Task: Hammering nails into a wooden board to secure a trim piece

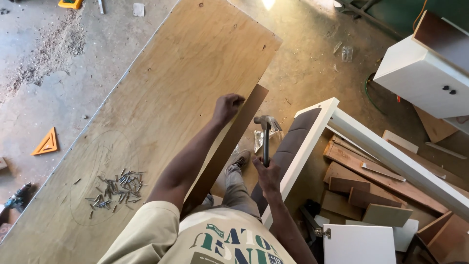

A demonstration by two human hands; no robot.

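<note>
My left hand (227,106) rests with curled fingers on the edge of a large plywood sheet (161,98), right above a narrow brown board (229,142) that stands against that edge. Whether the fingers pinch anything is hidden. My right hand (267,172) grips the handle of a claw hammer (266,128), whose head is raised beside the board, a little to the right of my left hand. A pile of nails (116,188) lies on the plywood to my lower left.
A white frame with a dark panel (312,137) leans to the right. Wood offcuts (371,190) and a white cabinet (425,73) lie beyond it. An orange triangular square (47,143) and sawdust (49,49) are on the concrete floor at left.
</note>
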